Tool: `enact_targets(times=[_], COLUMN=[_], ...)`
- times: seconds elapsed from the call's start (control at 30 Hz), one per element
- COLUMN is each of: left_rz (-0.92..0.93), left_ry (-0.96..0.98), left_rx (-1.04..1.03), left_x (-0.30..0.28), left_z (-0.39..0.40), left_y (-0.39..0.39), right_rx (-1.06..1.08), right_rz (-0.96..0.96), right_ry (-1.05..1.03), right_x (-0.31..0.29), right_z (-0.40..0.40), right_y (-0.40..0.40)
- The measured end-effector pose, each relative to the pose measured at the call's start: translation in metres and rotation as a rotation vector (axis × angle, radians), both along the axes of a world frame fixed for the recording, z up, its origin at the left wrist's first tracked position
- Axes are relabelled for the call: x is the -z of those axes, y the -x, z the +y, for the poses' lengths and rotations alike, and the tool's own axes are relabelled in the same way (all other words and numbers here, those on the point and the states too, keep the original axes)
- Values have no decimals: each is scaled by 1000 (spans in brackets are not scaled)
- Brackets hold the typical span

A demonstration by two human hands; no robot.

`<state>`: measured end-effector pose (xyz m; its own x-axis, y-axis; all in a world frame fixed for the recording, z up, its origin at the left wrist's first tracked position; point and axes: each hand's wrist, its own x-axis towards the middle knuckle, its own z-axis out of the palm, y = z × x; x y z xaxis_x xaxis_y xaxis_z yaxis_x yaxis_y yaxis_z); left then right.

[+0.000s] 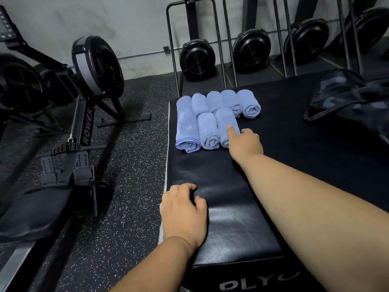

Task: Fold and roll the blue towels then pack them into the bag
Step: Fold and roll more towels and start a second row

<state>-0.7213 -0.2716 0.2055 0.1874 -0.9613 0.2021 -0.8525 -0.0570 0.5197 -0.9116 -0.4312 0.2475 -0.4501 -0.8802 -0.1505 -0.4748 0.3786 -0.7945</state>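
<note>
Near the plyo box's (227, 207) left edge, rolled blue towels (212, 119) lie; the outstretched right hand (244, 144) grips the nearest roll, left hand (183, 213) resting loosely curled, bag (349, 98) far right.

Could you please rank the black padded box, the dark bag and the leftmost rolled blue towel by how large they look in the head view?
1. black padded box
2. dark bag, partly cut off by the frame
3. leftmost rolled blue towel

- I read "ROWER" in white capitals running along the black rail of the rowing machine (88, 127).
- I make out "PLYO", partly cut off, on the front face of the padded black box (259, 282).
</note>
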Motion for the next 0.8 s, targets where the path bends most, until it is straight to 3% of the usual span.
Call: enact_targets(times=[0.27, 0.5, 0.67, 0.8], left_rz=[-3, 10, 119, 243], left_ry=[-36, -53, -71, -76], left_rx=[8, 56, 174, 115], left_x=[-2, -7, -14, -33], left_z=[1, 10, 38, 79], left_y=[-1, -7, -27, -66], right_rx=[20, -61, -204, -300], right_rz=[-57, -50, -67, -121], right_ry=[168, 187, 119, 82], right_x=[4, 1, -12, -23], right_z=[62, 149, 206, 240], right_y=[-9, -42, -55, -77])
